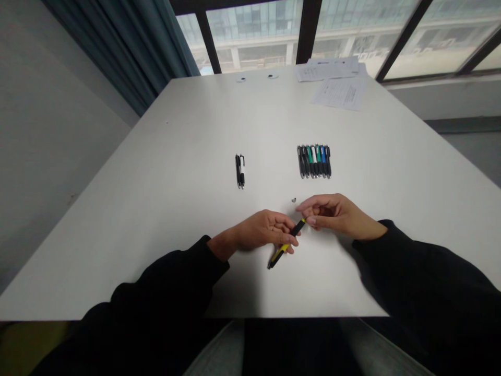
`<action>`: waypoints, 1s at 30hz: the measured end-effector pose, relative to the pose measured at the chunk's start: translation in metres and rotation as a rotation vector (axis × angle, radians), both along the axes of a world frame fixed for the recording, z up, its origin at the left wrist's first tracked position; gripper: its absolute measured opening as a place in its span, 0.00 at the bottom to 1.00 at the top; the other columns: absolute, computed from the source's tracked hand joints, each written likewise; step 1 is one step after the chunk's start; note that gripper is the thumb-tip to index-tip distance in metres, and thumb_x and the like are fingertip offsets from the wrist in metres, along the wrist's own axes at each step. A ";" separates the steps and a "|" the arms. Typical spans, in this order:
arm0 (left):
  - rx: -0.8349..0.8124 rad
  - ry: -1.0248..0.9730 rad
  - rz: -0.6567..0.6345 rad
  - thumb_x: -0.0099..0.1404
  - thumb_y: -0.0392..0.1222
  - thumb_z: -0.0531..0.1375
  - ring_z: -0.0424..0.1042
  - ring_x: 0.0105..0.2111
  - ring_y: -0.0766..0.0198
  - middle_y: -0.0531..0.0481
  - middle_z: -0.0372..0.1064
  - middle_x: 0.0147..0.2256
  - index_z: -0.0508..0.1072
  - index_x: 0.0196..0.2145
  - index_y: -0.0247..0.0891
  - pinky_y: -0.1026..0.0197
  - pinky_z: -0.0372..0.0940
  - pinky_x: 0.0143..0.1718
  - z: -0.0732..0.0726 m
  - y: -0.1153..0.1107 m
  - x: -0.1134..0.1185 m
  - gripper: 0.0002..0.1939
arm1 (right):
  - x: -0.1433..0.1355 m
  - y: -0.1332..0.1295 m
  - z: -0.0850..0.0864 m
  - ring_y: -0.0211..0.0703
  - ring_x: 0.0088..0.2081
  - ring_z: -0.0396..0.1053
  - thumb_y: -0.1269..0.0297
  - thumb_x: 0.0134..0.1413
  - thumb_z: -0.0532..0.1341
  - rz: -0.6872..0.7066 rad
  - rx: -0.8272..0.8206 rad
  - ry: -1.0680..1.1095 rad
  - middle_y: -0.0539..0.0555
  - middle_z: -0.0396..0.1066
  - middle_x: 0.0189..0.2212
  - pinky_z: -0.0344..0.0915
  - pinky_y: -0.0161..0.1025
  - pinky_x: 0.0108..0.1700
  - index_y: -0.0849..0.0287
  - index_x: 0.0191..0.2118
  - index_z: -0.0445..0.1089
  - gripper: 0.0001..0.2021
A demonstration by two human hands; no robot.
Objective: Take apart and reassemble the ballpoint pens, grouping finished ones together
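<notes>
A yellow and black pen (281, 253) slants across the front middle of the white table, held in my left hand (270, 230) between thumb and fingers. Its upper right end meets the fingertips of my right hand (329, 213), whose fingers are curled; whether they grip something small at the pen's end is hidden. Just beyond the right fingertips lies a small metallic piece (294, 200). Two pens, one black and one black and white (242, 171), lie side by side farther left. A row of several pens (314, 162) in black, green, white and blue lies behind my right hand.
Printed papers (338, 93) lie at the far right of the white table (188, 156). Two small white items with dark spots (273, 77) sit near its far edge. Behind are windows and a blue curtain (129, 47).
</notes>
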State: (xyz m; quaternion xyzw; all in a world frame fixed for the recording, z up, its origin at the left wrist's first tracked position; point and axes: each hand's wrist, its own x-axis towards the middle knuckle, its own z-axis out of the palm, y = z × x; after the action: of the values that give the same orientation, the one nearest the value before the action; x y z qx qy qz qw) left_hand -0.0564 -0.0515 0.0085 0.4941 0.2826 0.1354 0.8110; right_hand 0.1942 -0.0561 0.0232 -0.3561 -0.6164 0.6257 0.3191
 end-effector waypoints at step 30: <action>0.003 -0.003 -0.005 0.59 0.44 0.72 0.81 0.33 0.60 0.41 0.79 0.37 0.77 0.43 0.30 0.59 0.75 0.38 -0.001 0.001 -0.001 0.18 | 0.003 0.000 0.006 0.41 0.32 0.69 0.57 0.56 0.71 -0.066 0.102 -0.064 0.54 0.74 0.33 0.66 0.40 0.35 0.58 0.40 0.79 0.11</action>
State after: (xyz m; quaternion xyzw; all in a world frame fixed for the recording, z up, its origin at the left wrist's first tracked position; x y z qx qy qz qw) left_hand -0.0579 -0.0510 0.0079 0.4958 0.2799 0.1344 0.8110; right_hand 0.1969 -0.0556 0.0290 -0.3793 -0.6453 0.5707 0.3377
